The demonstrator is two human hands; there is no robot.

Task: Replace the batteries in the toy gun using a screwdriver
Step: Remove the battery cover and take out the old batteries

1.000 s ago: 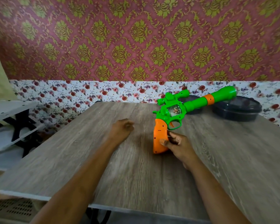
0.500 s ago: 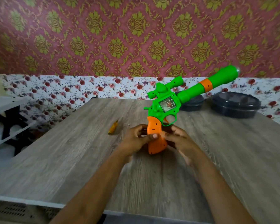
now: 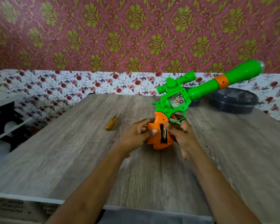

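Grey wood-grain covers the bench [image 3: 71,159], which fills the lower part of the view and runs to a papered wall at its far edge. Above the middle of the bench the toy gun [image 3: 163,109] is held up, green in body and barrel with an orange grip. Its barrel slants up towards the far right corner and its grip points down. A black lidded container [image 3: 233,102] sits near the far right corner, well apart from the hands.

Both forearms reach in from the near edge and meet at the grip. The left hand [image 3: 136,135] wraps the grip's left side with curled fingers [image 3: 143,126], and its thumb lies pressed across an orange panel beside the opening. The right hand [image 3: 183,136] clasps the right side. Its fingers are curled behind the grip just under the trigger guard, and one fingertip touches the upper rim of the opening.

A yellow-handled screwdriver [image 3: 111,125] lies flat on the bench to the left of the hands, near but not touching them. Between the two thumbs the battery compartment [image 3: 164,135] shows as a dark upright slot in the grip, with a pale battery inside.
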